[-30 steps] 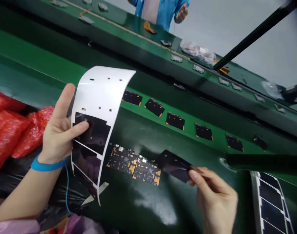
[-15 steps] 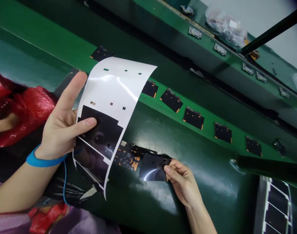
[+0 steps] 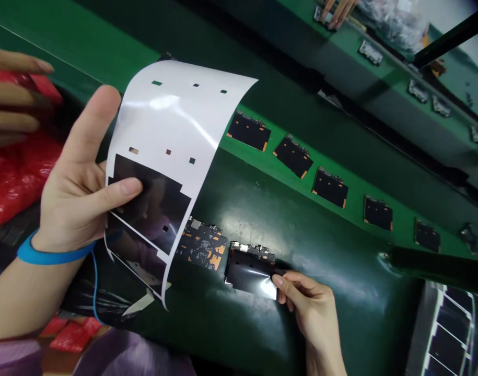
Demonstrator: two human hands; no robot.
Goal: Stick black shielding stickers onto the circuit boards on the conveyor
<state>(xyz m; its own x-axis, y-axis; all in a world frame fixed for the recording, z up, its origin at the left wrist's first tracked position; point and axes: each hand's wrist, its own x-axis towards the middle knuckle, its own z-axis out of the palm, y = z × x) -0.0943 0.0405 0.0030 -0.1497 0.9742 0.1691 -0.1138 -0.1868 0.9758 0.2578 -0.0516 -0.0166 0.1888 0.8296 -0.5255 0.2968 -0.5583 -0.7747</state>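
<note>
My left hand (image 3: 78, 193) grips a curled white backing sheet (image 3: 164, 120) with black die-cut stickers on its lower part. Its thumb presses on one black sticker, and the index finger points up along the sheet's edge. My right hand (image 3: 313, 308) pinches the right edge of a loose glossy black sticker (image 3: 248, 274) between thumb and fingers. That sticker lies over a circuit board (image 3: 242, 248), whose connector edge shows above it; whether they touch throughout I cannot tell. Left of it, a second circuit board (image 3: 207, 245) with orange patches is partly hidden by the sheet.
Several black-covered boards (image 3: 328, 188) lie along the green strip (image 3: 258, 161) behind. Another person's hand (image 3: 11, 99) is over red plastic (image 3: 23, 172) at left; a further hand (image 3: 336, 13) touches a part on the far bench. A sticker roll (image 3: 452, 324) stands at lower right.
The black sticker in my right hand has come down over the board, uncovering its connector edge. The view has shifted. Other people's hands have appeared at far left and top right.
</note>
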